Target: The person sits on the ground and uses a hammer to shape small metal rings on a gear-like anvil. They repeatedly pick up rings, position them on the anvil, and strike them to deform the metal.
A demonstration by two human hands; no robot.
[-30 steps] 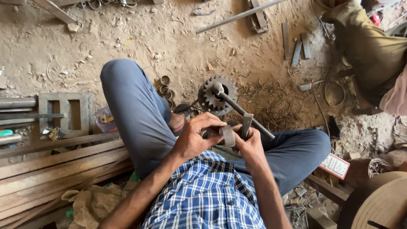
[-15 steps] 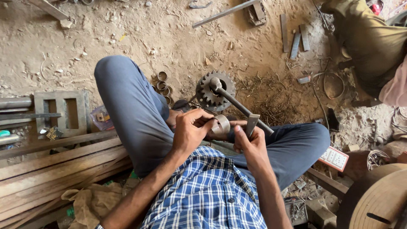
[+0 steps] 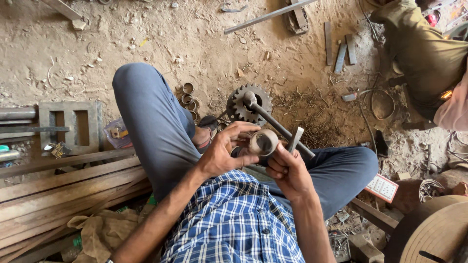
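- Person sits on the dirt floor (image 3: 204, 44), knees bent, blue-and-white checked shirt (image 3: 234, 219) nearest the camera, grey-blue trousers (image 3: 151, 122) beyond.
- Left hand (image 3: 222, 151) is closed around a short metal sleeve (image 3: 263, 142), fingers curled over its top and side; the open bore faces the camera.
- Right hand (image 3: 287, 170) grips the sleeve from below and right, thumb at its rim; a flat grey metal piece (image 3: 295, 139) stands up between its fingers.
- The sleeve sits in front of the chest, above the lap, between both hands.
- Just past the hands: one toothed sprocket (image 3: 249, 104) on the floor, with one dark steel rod (image 3: 275, 124) running from its hub down toward the right knee. The hands cover the rod's lower stretch.
- Left of the sprocket: about four small metal rings (image 3: 188, 88) clustered by the left leg, one partly hidden.
- Left edge: stacked wooden planks (image 3: 58, 180), one rectangular metal frame (image 3: 70, 124), grey pipes (image 3: 17, 113).
- Right, by the knee: one white-and-red calculator (image 3: 381, 187); a round wooden disc (image 3: 434, 234) in the corner.
- Far: three short flat bars (image 3: 341, 48), one long bar (image 3: 268, 15), wire scraps (image 3: 312, 117).
- Top right: another person in olive clothing (image 3: 419, 48), hands not visible.
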